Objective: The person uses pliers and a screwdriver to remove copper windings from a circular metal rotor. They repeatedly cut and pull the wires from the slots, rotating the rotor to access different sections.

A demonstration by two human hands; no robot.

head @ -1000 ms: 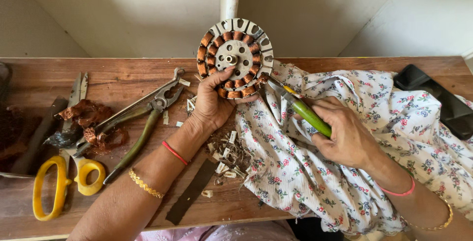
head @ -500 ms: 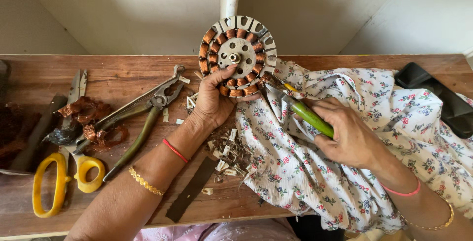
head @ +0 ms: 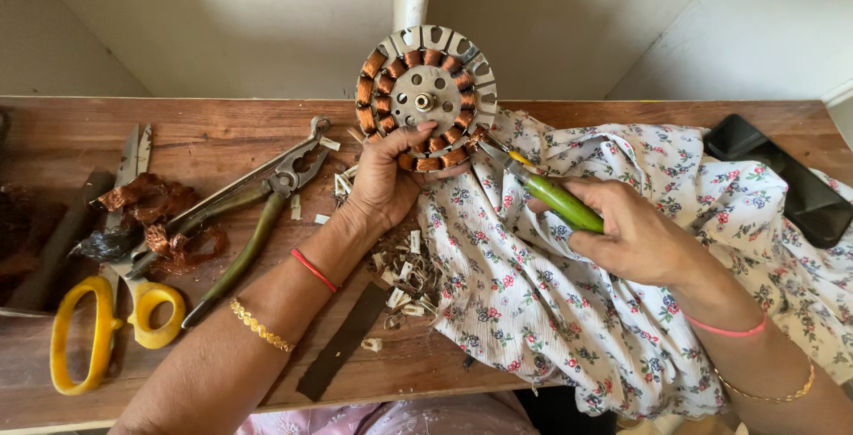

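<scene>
My left hand [head: 388,177] grips the lower edge of a round motor stator [head: 426,95] with copper windings, holding it upright at the far side of the wooden table [head: 204,146]. My right hand [head: 635,235] is closed around a green-handled tool [head: 555,199]. The tool's metal tip points up-left and touches the stator's lower right rim. A white floral cloth [head: 551,302] lies under my right hand and forearm.
Green-handled pliers [head: 253,208] lie left of my left wrist. Yellow-handled scissors [head: 107,311] and scraps of copper wire [head: 164,222] sit further left. Small paper slivers [head: 404,266] and a dark flat strip [head: 342,342] lie near my left forearm. A black phone [head: 786,186] rests at the right.
The stator has shifted slightly right and tilted a little in my left hand. The tool tip has stayed at its lower right rim.
</scene>
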